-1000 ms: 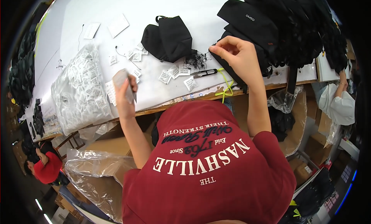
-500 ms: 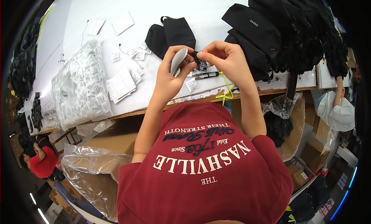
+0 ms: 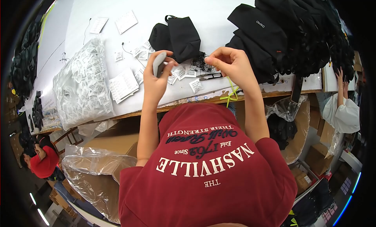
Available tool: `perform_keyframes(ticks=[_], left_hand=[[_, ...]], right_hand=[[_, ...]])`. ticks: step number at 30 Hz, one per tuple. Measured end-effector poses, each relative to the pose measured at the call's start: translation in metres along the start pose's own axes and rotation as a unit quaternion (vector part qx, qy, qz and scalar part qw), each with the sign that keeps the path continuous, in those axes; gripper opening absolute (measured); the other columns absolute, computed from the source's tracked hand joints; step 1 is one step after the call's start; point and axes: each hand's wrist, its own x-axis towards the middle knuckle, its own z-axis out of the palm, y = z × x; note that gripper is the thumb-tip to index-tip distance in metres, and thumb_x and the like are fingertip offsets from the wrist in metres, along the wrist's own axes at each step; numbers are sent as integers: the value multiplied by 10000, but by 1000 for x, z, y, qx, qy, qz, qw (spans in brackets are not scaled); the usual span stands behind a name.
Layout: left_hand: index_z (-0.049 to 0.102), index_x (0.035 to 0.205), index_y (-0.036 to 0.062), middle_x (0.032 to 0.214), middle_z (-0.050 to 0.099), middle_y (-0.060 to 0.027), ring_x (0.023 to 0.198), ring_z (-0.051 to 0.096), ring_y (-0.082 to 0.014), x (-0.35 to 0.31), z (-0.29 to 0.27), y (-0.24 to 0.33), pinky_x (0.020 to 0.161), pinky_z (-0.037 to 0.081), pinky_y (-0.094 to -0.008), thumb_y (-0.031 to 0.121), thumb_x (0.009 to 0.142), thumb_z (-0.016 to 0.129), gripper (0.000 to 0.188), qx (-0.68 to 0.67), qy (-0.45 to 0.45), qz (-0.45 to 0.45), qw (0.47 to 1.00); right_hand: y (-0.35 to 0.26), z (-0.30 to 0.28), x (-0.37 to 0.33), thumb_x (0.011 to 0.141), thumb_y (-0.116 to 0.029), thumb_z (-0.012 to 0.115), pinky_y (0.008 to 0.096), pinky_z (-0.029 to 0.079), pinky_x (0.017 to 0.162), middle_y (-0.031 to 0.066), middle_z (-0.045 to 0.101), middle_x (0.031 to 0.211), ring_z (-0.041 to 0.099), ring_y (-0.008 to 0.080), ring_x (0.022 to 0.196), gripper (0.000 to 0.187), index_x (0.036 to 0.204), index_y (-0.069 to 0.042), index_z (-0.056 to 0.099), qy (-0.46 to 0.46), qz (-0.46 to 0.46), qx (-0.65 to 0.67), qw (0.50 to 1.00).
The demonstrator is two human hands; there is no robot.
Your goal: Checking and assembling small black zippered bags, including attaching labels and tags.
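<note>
A curved, pale grey card (image 3: 158, 63) is held upright between the thumb and fingers of my left hand (image 3: 156, 80). Thumb and fingertips of my right hand (image 3: 233, 64) are pinched together; whatever is between them is too small to make out. Just left of those fingertips lies a tangle of thin black cords (image 3: 199, 63). A black pouch (image 3: 184, 37) rests on the table beyond both hands. Small white packets (image 3: 180, 72) lie between the hands, near a black-handled tool (image 3: 211, 76), possibly thread snips.
Black bags (image 3: 262, 31) are heaped at the right. A clear bag of small white packets (image 3: 84, 82) stands at the left, beside a stack of white cards (image 3: 123, 85). Yellow-green ribbon (image 3: 231, 94) hangs at the table edge. Plastic-lined cartons (image 3: 94, 164) stand below.
My left hand has moved left with the card, away from my right hand, uncovering small white packets. My right hand has barely moved and stays pinched.
</note>
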Motion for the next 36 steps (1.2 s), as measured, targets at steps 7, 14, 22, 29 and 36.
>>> perform_keyframes(ticks=[7, 14, 22, 29, 36], left_hand=[[537, 1100, 58, 1026, 611, -12, 700, 487, -61, -10, 11, 14, 639, 409, -195, 18, 862, 579, 245, 28, 20, 3, 999], [551, 1103, 44, 921, 637, -45, 702, 491, -53, 2, 9, 13, 616, 412, -194, 55, 898, 544, 205, -56, 34, 18, 998], [552, 1098, 34, 824, 637, -35, 628, 475, -64, -18, -33, -11, 612, 405, -210, 99, 896, 540, 213, -30, 75, -92, 992], [541, 1115, 24, 885, 640, -45, 647, 475, -57, -35, -32, -23, 626, 413, -209, 91, 892, 543, 233, -59, 72, -115, 989], [529, 1122, 48, 1000, 591, -20, 808, 522, -74, -13, -1, -6, 702, 445, -219, 7, 879, 548, 247, -53, -80, -50, 994]], right_hand=[[-3, 8, -1, 794, -218, 723, 183, 353, 481, -26, 566, 614, 483, 28, 562, 208, 794, -15, 678, 1, 8, 44, 999], [21, 23, 14, 817, -172, 693, 178, 333, 480, -41, 553, 639, 451, 15, 559, 142, 833, -32, 671, 14, -44, -15, 999], [88, 67, 27, 750, -179, 671, 371, 489, 639, 68, 595, 766, 625, 249, 725, 112, 789, -84, 626, 9, -135, -390, 911], [77, 65, 24, 765, -179, 665, 357, 472, 620, 52, 601, 781, 609, 255, 697, 102, 788, -89, 623, -8, -126, -428, 895], [14, 52, 9, 816, -92, 621, 281, 422, 552, 53, 558, 721, 542, 166, 586, 77, 826, -47, 559, -82, -157, -215, 960]])
